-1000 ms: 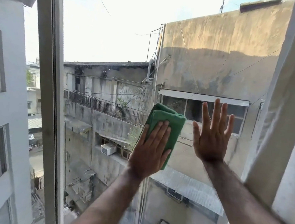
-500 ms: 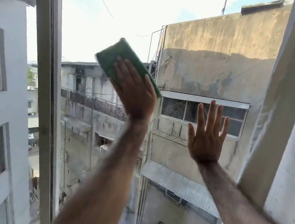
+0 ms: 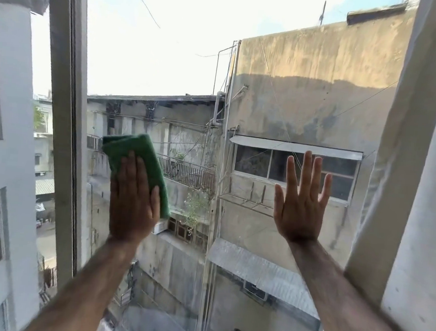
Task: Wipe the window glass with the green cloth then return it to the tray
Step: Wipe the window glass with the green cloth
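Observation:
A folded green cloth (image 3: pixel 139 156) lies flat against the window glass (image 3: pixel 193 72), close to the left frame. My left hand (image 3: pixel 133 200) presses on the cloth with its palm, fingers together and pointing up, covering the cloth's lower half. My right hand (image 3: pixel 301 200) rests flat on the pane further right, fingers spread, holding nothing. The tray is not in view.
A grey vertical window frame (image 3: pixel 63 127) bounds the pane on the left, just beside the cloth. A pale wall or curtain edge (image 3: pixel 419 181) closes off the right side. Buildings and an alley show through the glass.
My left hand swept the cloth up and left from the pane's middle, then came down along the left frame. My right hand stayed flat on the glass.

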